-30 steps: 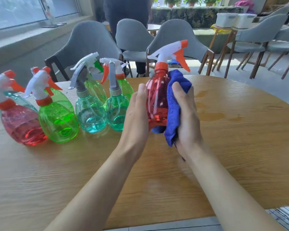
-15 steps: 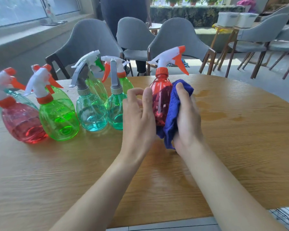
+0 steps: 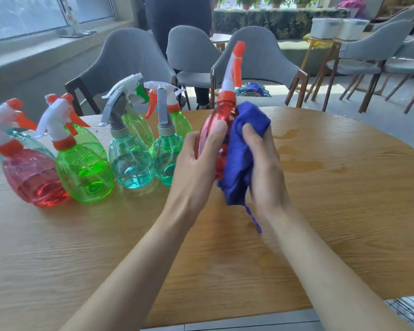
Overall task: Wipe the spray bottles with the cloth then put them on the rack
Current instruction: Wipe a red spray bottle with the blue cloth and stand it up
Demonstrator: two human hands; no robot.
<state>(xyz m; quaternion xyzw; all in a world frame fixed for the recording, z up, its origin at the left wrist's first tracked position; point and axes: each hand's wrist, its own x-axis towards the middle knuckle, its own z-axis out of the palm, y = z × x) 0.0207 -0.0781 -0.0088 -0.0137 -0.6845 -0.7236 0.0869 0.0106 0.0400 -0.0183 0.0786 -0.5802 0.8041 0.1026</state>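
Note:
I hold a red spray bottle with a white and orange trigger head upright above the wooden table. My left hand grips its body from the left. My right hand grips a blue cloth and presses it against the bottle's right side. The lower part of the bottle is hidden behind my hands and the cloth. No rack is in view.
Several other spray bottles stand in a row on the left: a red one, a green one, two teal ones, more green behind. Grey chairs ring the table's far side. Wet patches lie right of my hands.
The red bottle has turned in my hands, so its trigger head now points away from me instead of sideways. My left hand has closed round the bottle again.

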